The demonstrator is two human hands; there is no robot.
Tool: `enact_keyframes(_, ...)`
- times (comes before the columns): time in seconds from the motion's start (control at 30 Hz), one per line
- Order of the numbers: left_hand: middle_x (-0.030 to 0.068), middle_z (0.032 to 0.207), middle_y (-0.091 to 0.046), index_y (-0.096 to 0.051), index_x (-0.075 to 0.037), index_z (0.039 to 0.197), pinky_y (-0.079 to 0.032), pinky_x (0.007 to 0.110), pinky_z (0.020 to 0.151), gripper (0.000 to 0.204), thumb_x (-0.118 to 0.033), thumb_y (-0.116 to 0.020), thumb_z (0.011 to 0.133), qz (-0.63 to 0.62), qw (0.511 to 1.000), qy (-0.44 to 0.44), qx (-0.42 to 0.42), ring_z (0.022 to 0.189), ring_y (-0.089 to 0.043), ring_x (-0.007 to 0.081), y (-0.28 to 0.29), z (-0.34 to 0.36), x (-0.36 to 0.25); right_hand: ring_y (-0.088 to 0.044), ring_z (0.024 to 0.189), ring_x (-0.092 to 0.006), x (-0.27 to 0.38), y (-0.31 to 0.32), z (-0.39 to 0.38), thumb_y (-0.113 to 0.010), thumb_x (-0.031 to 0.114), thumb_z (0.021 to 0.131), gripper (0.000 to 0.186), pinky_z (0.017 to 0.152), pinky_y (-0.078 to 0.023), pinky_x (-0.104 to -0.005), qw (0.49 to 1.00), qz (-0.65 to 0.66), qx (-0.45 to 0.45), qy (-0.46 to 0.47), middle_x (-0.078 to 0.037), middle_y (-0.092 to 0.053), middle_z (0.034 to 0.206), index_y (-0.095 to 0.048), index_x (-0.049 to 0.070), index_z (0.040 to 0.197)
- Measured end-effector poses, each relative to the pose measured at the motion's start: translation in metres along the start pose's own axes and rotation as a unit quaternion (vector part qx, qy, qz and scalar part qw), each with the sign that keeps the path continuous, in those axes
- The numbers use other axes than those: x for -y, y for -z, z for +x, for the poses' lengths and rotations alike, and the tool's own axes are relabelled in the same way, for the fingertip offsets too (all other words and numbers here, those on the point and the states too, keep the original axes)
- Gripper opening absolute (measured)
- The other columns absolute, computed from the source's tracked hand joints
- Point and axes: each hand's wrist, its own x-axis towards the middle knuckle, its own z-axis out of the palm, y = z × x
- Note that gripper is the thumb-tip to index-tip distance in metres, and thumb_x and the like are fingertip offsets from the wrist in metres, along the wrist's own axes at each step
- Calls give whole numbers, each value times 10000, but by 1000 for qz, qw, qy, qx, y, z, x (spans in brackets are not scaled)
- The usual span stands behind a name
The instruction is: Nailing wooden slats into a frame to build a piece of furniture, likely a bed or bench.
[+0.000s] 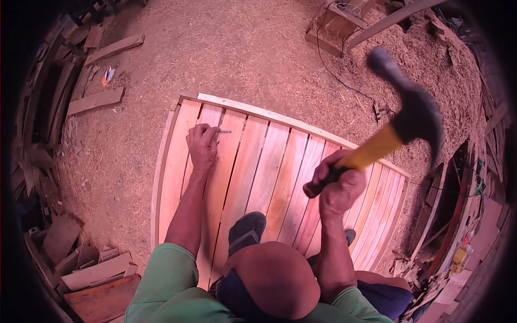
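Observation:
My left hand (202, 146) pinches a thin metal nail (226, 131) over the slats near the far left of a wooden panel (286, 188). It is hard to tell whether the nail tip touches the wood. My right hand (340, 183) grips a hammer (379, 142) with a yellow and black handle, held up with its dark head toward the upper right, partly blocking the view of the panel. A sandalled foot (246, 232) rests on the slats below my hands, with my bent knee (272, 280) at the bottom.
Sawdust covers the floor (151, 54). Loose boards (94, 99) lie at upper left, with stacked scrap wood (97, 269) at lower left. A wooden structure (339, 27) with a dark cable (355, 92) stands at upper right. Piled timber (447, 220) lines the right side.

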Motion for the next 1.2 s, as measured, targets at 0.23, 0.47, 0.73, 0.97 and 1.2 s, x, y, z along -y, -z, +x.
enact_keyframes(0.23, 25, 969, -602, -733, -153, 961, -398, 391, 847, 121, -105, -721, 851, -11, 1000, -1, 0, 980, -546, 245, 3, 0, -1, -489, 472, -148, 47, -43, 50, -380, 816, 865, 784, 413, -449, -276, 975, 131, 17, 180, -46, -472, 620, -490, 45, 952)
enact_keyframes(0.47, 26, 966, -596, -725, -156, 963, -403, 397, 852, 141, -90, -720, 838, -13, 1000, -20, -6, 985, -548, 249, -8, 2, -7, -632, 672, -438, -153, -9, -48, -549, 410, 1010, 430, 624, -469, -495, 866, -393, 262, -167, -282, -619, 744, -614, -13, 974)
enact_keyframes(0.73, 68, 972, -593, -681, -104, 923, -426, 417, 842, 83, -54, -676, 857, 11, 1000, -17, -16, 965, -553, 280, 5, -10, -17, -624, 652, -435, -139, 34, -93, -553, 418, 1011, 425, 612, -458, -491, 886, -347, 226, -208, -255, -593, 667, -601, 0, 948)
enact_keyframes(0.97, 51, 995, -590, -694, -135, 972, -426, 418, 858, 123, -86, -682, 859, -6, 998, 56, -25, 983, -552, 266, 3, -11, -15, -556, 502, -177, -78, 37, -32, -532, 470, 1023, 488, 498, -434, -358, 946, -272, 96, -145, -77, -554, 585, -553, 14, 850)
enact_keyframes(1.2, 28, 984, -591, -705, -169, 975, -422, 406, 827, 145, -89, -683, 856, 28, 999, 17, -22, 977, -556, 251, -3, -11, -7, -483, 452, -113, 37, -14, 36, -507, 619, 983, 629, 373, -381, -249, 993, 70, 57, 80, -66, -531, 616, -549, -7, 933)
